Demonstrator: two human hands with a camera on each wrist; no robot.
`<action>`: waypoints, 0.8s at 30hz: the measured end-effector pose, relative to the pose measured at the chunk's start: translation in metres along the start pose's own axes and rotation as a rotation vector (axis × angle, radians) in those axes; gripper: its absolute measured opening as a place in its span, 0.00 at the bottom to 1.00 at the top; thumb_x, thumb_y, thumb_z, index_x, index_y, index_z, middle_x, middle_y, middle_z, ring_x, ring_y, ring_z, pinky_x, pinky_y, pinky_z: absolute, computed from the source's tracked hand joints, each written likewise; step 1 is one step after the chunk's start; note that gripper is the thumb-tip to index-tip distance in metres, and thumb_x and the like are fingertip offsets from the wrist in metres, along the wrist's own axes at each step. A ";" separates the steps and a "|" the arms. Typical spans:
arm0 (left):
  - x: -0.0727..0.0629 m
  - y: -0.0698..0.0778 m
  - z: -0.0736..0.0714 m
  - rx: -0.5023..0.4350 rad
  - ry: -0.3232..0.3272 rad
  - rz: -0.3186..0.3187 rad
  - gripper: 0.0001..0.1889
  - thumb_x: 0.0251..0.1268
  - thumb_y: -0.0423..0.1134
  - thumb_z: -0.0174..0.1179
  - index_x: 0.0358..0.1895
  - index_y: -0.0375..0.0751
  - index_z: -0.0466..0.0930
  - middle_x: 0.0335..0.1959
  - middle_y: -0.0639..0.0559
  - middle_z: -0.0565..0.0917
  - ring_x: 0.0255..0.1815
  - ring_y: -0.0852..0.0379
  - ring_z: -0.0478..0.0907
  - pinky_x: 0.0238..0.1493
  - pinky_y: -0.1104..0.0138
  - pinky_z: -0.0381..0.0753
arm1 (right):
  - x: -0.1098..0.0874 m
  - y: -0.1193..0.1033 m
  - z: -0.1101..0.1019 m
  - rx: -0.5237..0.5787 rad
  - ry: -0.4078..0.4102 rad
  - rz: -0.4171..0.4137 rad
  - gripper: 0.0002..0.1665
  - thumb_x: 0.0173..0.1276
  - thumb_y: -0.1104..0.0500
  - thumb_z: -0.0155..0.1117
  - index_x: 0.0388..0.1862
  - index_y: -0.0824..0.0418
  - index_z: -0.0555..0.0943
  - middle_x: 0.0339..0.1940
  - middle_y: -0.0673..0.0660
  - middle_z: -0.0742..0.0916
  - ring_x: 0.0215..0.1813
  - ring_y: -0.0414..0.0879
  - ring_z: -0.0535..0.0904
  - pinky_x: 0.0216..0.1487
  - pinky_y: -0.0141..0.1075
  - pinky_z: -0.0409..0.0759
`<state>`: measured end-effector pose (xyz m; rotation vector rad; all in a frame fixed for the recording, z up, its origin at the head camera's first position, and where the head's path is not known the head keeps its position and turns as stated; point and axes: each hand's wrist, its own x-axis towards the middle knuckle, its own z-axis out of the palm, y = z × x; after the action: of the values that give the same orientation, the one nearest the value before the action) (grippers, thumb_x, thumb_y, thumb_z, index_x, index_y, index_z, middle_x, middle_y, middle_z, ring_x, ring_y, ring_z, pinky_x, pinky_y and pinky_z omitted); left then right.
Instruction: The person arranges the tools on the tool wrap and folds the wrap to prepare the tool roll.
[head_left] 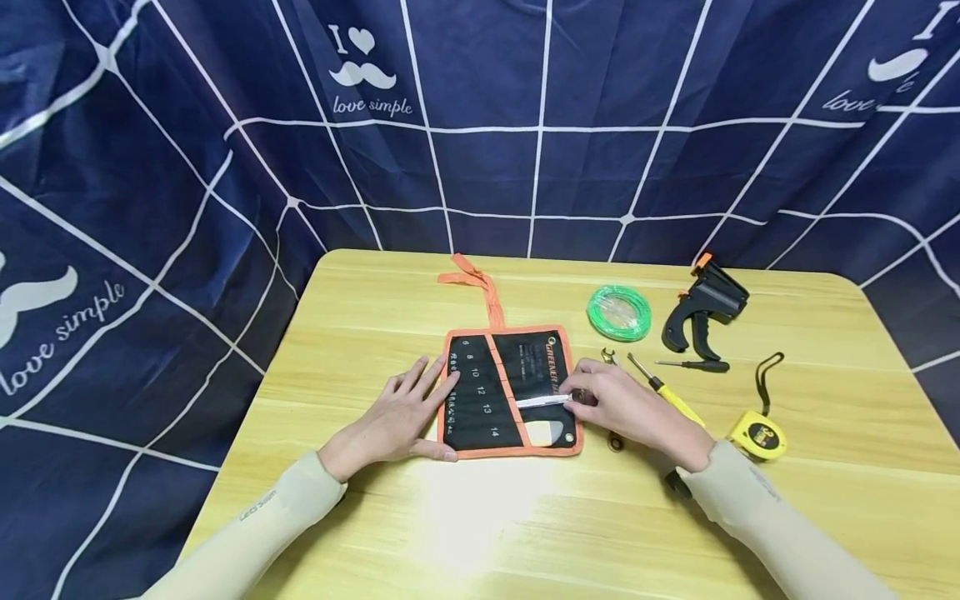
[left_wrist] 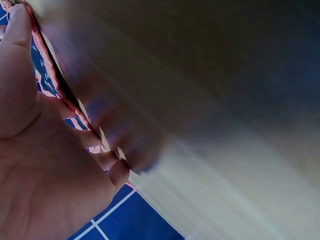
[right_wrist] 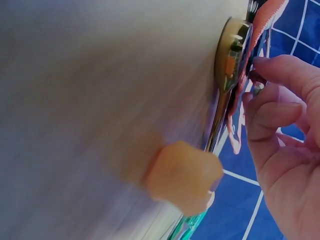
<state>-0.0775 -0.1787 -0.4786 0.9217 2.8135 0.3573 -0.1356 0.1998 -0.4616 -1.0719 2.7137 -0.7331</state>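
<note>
While the left hand lies spread over the left border of the black pouch, the right one pinches the dark end of a pale, slim tool between thumb and forefinger, on the far side of the pouch's slanting orange band. From where I stand the pouch is flat on the surface, just in front of the person, its orange ties trailing off the back edge. I can't see how far the tool's tip goes in behind the band, and that would be my worry: if it only rides over the trim, a push could ruck the cloth up or skid the tool across the neighbouring slots. The steadying hand only covers the side, so a pull from the right might drag the whole pouch sideways. A pinch that small could also let the tool twist. Close under the right wrist, a shiny ring-ended tool and the yellow screwdriver lie near enough that a careless sweep would probably knock them, and the round-looking handle may roll.
</note>
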 end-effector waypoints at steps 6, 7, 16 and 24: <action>0.000 0.000 0.000 -0.004 0.008 0.007 0.62 0.64 0.73 0.70 0.88 0.34 0.56 0.88 0.29 0.50 0.86 0.25 0.49 0.72 0.34 0.65 | 0.003 -0.004 0.000 0.080 -0.061 0.045 0.07 0.74 0.63 0.76 0.49 0.58 0.92 0.39 0.47 0.80 0.35 0.38 0.74 0.35 0.35 0.78; 0.000 0.000 0.000 -0.005 0.008 0.007 0.62 0.64 0.73 0.70 0.88 0.34 0.56 0.88 0.29 0.50 0.86 0.25 0.49 0.72 0.34 0.65 | 0.004 -0.005 0.001 0.094 -0.071 0.050 0.07 0.74 0.64 0.76 0.49 0.58 0.91 0.39 0.47 0.80 0.35 0.38 0.74 0.36 0.35 0.78; 0.000 0.000 0.000 -0.005 -0.009 0.001 0.62 0.64 0.74 0.69 0.89 0.35 0.54 0.89 0.30 0.49 0.87 0.26 0.47 0.73 0.35 0.64 | 0.011 -0.012 0.008 0.118 -0.077 0.047 0.11 0.69 0.68 0.73 0.49 0.63 0.90 0.38 0.47 0.80 0.36 0.38 0.75 0.39 0.34 0.79; 0.000 0.000 -0.001 -0.006 -0.013 -0.004 0.62 0.64 0.74 0.69 0.89 0.36 0.54 0.89 0.31 0.49 0.87 0.27 0.46 0.73 0.35 0.64 | 0.017 -0.018 0.012 0.113 -0.046 0.042 0.11 0.68 0.72 0.71 0.48 0.64 0.87 0.37 0.48 0.81 0.36 0.37 0.77 0.39 0.35 0.81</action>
<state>-0.0777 -0.1788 -0.4777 0.9142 2.8001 0.3576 -0.1337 0.1726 -0.4629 -0.9919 2.6136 -0.8331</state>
